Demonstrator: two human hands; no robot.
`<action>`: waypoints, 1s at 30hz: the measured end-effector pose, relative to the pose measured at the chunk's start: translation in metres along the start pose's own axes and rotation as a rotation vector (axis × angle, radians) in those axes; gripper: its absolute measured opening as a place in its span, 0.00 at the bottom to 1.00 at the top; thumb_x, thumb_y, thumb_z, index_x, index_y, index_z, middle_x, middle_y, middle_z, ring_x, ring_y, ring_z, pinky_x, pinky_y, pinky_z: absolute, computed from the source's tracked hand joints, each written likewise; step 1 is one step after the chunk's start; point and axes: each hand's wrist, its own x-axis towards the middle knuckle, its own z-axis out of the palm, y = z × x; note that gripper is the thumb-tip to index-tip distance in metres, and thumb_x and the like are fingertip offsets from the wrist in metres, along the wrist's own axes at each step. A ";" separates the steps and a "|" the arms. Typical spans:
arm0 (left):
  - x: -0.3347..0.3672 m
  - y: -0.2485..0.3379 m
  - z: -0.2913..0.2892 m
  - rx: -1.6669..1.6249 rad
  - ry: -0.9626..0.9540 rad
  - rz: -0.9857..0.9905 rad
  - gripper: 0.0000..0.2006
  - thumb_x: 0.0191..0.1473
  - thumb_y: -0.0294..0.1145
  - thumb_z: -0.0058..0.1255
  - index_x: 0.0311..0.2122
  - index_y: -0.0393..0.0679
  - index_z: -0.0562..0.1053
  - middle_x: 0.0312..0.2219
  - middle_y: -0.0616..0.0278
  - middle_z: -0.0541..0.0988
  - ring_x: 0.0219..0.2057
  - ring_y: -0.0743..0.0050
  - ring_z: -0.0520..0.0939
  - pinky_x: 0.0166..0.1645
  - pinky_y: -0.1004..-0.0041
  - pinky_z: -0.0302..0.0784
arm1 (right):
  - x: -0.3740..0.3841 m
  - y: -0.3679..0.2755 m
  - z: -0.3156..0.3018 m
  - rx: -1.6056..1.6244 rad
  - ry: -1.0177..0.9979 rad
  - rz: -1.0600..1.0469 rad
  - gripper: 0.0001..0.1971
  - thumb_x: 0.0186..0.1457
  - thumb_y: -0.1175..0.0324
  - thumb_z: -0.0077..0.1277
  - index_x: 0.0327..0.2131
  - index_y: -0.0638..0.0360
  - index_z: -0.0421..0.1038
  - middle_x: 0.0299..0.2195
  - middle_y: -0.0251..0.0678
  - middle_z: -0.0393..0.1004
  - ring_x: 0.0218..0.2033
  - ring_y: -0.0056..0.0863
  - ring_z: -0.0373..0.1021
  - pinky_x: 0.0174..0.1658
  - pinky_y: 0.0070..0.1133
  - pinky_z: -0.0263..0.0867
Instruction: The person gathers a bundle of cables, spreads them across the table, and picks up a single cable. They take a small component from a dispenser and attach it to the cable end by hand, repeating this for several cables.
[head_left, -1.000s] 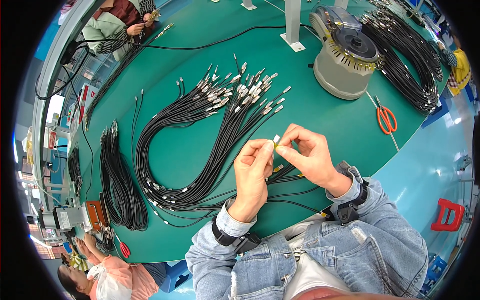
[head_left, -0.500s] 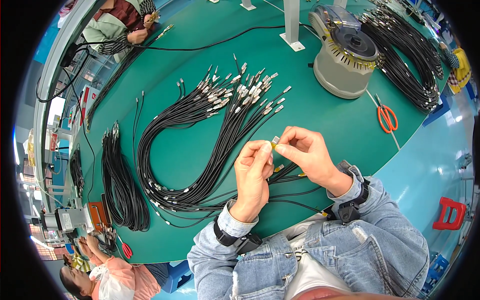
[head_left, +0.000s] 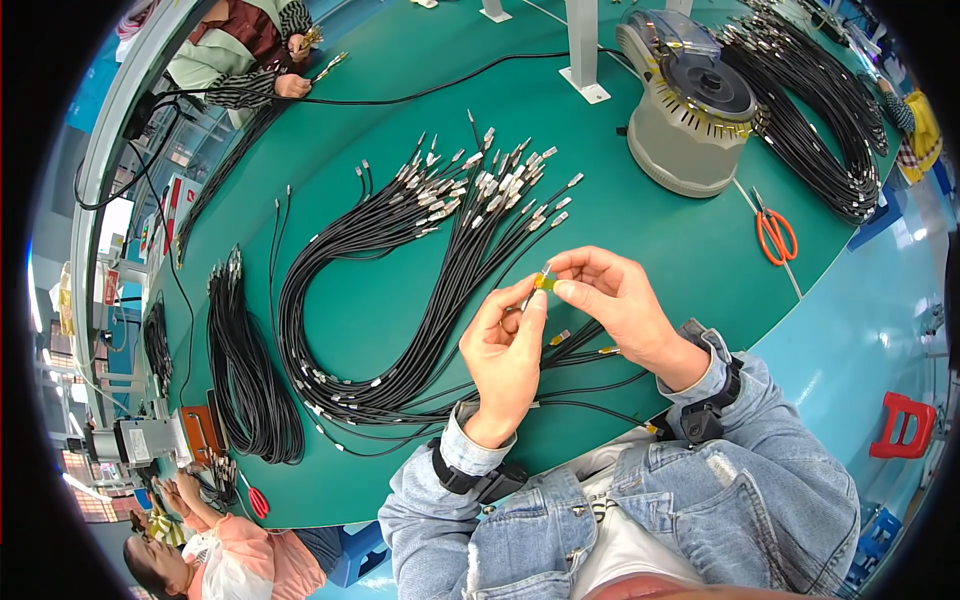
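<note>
Over the near side of the green table, my two hands meet fingertip to fingertip. My left hand (head_left: 503, 355) is closed, pinching a black cable just below its metal connector (head_left: 546, 268). With thumb and forefinger, my right hand (head_left: 622, 308) grips a short piece of yellow tape (head_left: 548, 283), which lies against the connector. Fingers hide part of the cable. Beneath my hands, several cable ends with yellow tape, one a taped connector (head_left: 560, 338), point toward the right. Left of my hands curves a big bundle of black cables (head_left: 415, 345), its silvery connectors fanned out at the far end.
A grey tape dispenser (head_left: 685, 140) with yellow strips around its wheel stands at the far right, near orange-handled scissors (head_left: 775, 237) and another cable coil (head_left: 830, 130). A metal post (head_left: 583, 50) rises behind. More cables (head_left: 245, 370) lie left. Other people sit at the table's left side.
My left hand has tilted and shifted slightly left. The yellow tape now shows more plainly between my fingertips, against the connector. My right hand stays nearly in place.
</note>
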 end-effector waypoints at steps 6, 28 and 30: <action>0.001 -0.001 0.000 0.034 0.028 0.051 0.08 0.51 0.22 0.49 0.38 0.35 0.71 0.18 0.72 0.71 0.13 0.94 0.62 0.15 0.89 0.52 | -0.002 -0.001 0.000 0.006 -0.053 -0.011 0.07 0.53 0.70 0.49 0.34 0.64 0.68 0.32 0.31 0.69 0.35 0.15 0.64 0.39 0.16 0.62; -0.005 0.007 0.001 0.011 -0.107 -0.132 0.08 0.56 0.29 0.44 0.33 0.34 0.70 0.19 0.62 0.74 0.15 0.87 0.69 0.19 0.86 0.63 | -0.001 0.005 -0.004 -0.058 -0.059 -0.079 0.07 0.52 0.70 0.50 0.28 0.64 0.69 0.26 0.29 0.70 0.30 0.15 0.64 0.35 0.16 0.61; -0.005 0.006 0.000 0.013 -0.111 -0.141 0.08 0.56 0.29 0.44 0.33 0.35 0.70 0.19 0.62 0.74 0.15 0.87 0.69 0.19 0.86 0.63 | -0.002 0.005 -0.004 -0.058 -0.056 -0.083 0.07 0.52 0.70 0.50 0.28 0.64 0.69 0.26 0.29 0.70 0.30 0.15 0.64 0.35 0.16 0.61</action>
